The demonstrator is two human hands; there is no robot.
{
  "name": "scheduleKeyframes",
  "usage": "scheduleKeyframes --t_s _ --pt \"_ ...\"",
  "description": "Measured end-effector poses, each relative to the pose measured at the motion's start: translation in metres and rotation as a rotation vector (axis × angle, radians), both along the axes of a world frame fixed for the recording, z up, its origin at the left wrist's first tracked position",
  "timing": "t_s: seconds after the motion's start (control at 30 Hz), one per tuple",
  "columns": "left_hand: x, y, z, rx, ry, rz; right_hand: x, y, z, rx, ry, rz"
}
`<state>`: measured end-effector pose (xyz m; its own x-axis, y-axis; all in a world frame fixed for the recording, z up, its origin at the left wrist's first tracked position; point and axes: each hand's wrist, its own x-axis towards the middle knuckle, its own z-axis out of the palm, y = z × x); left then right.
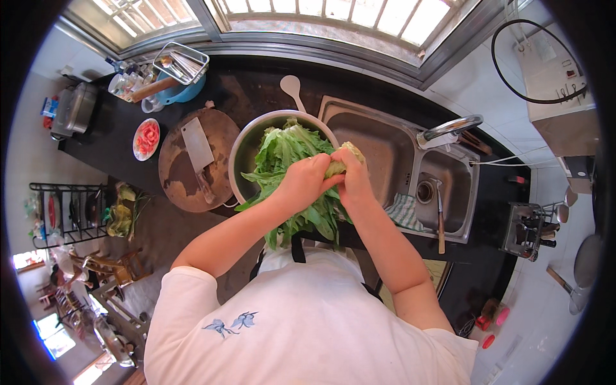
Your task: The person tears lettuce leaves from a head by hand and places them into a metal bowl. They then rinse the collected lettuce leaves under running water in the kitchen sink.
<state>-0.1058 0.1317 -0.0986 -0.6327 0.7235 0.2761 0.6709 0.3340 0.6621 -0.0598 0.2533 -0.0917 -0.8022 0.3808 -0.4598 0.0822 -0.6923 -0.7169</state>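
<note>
- Black stone counter (256, 86) carries a round wooden chopping board (192, 160), a steel mixing bowl (247, 144) and a small plate (146, 138), apparently of red slices.

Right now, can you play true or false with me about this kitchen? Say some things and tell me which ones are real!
1. Both hands hold a head of leafy green lettuce. True: the left hand and the right hand grip it at its stem end.
2. The lettuce hangs over a steel bowl. True.
3. The cleaver lies in the sink. False: it lies on the round wooden cutting board.
4. The small plate holds red cut pieces. True.
5. The sink is full of dishes. False: its big basin looks bare.
</note>
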Motion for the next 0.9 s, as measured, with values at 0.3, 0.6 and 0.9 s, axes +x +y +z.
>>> scheduleKeyframes --t_s 0.3,0.6,0.9 --pt "-0.003 0.02 -0.001 -0.111 0.036 -0.044 -0.005 0.026 -0.027 -0.475 -0.165 0.029" --pt "-0.012 0.003 0.032 -0.328 -0.48 -0.292 0.021 0.117 -0.057 -0.746 0.053 0.731" --pt "-0.022 -0.033 0.016 0.457 -1.622 0.359 0.08 0.174 -0.257 0.998 -0.647 0.58"
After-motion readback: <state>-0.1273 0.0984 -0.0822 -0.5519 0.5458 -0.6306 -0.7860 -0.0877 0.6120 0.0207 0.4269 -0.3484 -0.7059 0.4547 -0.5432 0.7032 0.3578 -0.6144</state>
